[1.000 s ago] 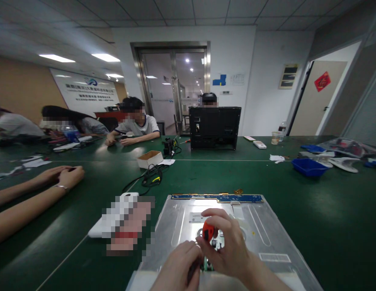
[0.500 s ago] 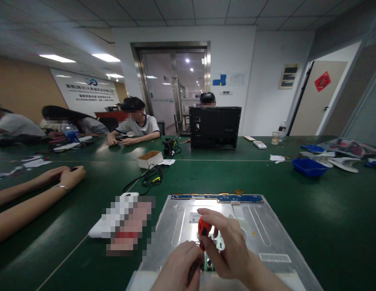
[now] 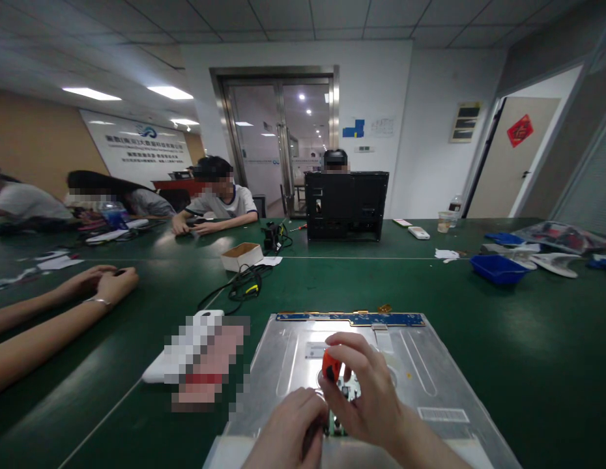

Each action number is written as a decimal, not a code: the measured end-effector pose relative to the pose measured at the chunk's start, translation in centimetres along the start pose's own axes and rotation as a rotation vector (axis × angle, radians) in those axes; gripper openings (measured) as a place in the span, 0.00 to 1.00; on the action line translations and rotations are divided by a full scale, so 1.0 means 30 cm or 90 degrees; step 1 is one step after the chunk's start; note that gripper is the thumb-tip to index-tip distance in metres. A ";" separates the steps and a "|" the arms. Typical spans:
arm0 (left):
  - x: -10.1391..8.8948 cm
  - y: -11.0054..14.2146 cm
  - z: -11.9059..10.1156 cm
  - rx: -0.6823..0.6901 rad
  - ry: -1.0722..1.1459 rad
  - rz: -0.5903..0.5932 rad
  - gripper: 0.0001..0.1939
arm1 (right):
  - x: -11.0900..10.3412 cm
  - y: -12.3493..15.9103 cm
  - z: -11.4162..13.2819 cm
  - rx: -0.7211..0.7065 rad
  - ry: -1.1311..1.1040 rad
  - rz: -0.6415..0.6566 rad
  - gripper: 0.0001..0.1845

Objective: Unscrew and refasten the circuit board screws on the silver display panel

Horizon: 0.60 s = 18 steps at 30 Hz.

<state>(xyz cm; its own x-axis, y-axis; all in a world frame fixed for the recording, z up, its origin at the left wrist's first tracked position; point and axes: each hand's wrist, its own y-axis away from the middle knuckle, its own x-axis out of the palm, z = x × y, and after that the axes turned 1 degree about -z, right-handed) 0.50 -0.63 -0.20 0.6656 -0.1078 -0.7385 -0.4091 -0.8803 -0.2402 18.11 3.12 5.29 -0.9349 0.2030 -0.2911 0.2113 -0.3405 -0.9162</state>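
My right hand [image 3: 366,387] grips the orange handle of a screwdriver [image 3: 331,366], which stands roughly upright over a small green circuit board [image 3: 338,426]. Beside it, my left hand [image 3: 293,426] is closed close to the screwdriver's lower end; what its fingers hold is hidden. Both hands are above a flat silver display panel [image 3: 410,365] lying on the table. A blue circuit strip [image 3: 395,320] runs along the panel's far edge, and a white ribbon cable [image 3: 382,339] leads down from it. The screwdriver's tip is out of sight behind my fingers.
Left of the panel lie a white object [image 3: 195,345], partly blurred, and black cables [image 3: 244,283] beside an open box [image 3: 242,256]. A co-worker's hands [image 3: 110,286] rest farther left. A black monitor [image 3: 346,208] stands opposite; a blue tray [image 3: 499,269] sits right.
The screwdriver handle and the fingers of my right hand have shifted slightly right and turned a little. My left hand stays almost in place.
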 end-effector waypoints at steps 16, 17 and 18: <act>-0.004 -0.001 -0.001 0.008 0.001 0.011 0.10 | 0.012 0.025 -0.012 0.009 0.008 -0.035 0.16; -0.005 -0.002 -0.002 0.008 -0.002 0.009 0.10 | 0.011 0.024 -0.010 0.007 0.003 -0.033 0.17; -0.007 -0.002 -0.004 0.009 -0.005 0.007 0.10 | 0.008 0.022 -0.007 0.006 -0.005 -0.029 0.17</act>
<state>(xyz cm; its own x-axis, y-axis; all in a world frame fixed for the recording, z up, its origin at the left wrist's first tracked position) 0.47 -0.60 0.04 0.6567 -0.1134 -0.7455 -0.4248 -0.8725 -0.2415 18.08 3.15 4.56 -0.9457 0.2111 -0.2472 0.1664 -0.3391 -0.9259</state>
